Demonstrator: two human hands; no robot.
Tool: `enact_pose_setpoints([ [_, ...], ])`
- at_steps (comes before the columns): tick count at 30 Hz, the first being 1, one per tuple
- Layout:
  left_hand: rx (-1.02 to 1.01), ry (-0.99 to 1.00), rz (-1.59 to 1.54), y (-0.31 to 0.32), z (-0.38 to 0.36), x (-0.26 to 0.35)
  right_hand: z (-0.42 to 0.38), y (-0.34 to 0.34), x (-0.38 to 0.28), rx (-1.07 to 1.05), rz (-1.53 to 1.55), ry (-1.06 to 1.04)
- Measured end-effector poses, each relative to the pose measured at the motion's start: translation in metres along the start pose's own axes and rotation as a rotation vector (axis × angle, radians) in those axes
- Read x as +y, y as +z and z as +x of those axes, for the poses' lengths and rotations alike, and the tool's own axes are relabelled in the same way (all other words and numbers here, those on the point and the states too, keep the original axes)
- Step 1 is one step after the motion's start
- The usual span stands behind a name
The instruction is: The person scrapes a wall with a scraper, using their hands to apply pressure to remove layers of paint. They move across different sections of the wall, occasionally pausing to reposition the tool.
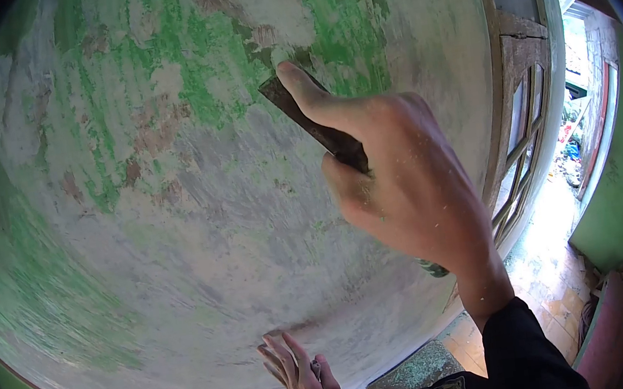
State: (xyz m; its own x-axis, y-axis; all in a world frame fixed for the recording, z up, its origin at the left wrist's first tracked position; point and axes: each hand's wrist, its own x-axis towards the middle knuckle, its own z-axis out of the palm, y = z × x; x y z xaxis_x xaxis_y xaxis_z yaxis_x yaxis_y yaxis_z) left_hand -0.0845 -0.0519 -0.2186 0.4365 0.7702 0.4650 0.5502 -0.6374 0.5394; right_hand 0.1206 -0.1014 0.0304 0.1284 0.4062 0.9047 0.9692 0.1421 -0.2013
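Where the head view faces a curved-looking wall (231, 227), its surface shows patchy green paint over pale grey, with small brownish spots bared at upper left and centre. The right hand (405, 176) is closed around a dark, flat scraper (293, 110), which lies aslant before the upper middle of the wall, its broad end toward upper left. The index finger (308, 95) extends along the scraper, its tip near the broad end; the thumb lies lower, on the near side. Pale flecks dot the back of this hand; a patterned band (433, 267) circles the wrist, and a dark sleeve (524, 343) covers the forearm. Below, the left hand (306, 383) is raised at the wall's lower part, fingers moderately spread; whether the fingertips press on the surface cannot be told. Just right of it, a flecked greenish block (415, 373) lies low beside the wall. At right stand a wooden frame (500, 108) with barred panes, a sunlit tiled floor (549, 286) and a green wall section (619, 194).
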Motion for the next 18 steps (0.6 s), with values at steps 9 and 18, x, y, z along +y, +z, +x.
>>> enact_pose_setpoints([
  [9, -0.013, -0.028, -0.006, -0.001, -0.005, 0.001, 0.009, -0.016, -0.010, -0.131, 0.073, 0.121],
  [18, 0.007, -0.067, -0.029, 0.002, -0.014, -0.005, 0.003, -0.005, -0.001, -0.042, -0.044, 0.028],
])
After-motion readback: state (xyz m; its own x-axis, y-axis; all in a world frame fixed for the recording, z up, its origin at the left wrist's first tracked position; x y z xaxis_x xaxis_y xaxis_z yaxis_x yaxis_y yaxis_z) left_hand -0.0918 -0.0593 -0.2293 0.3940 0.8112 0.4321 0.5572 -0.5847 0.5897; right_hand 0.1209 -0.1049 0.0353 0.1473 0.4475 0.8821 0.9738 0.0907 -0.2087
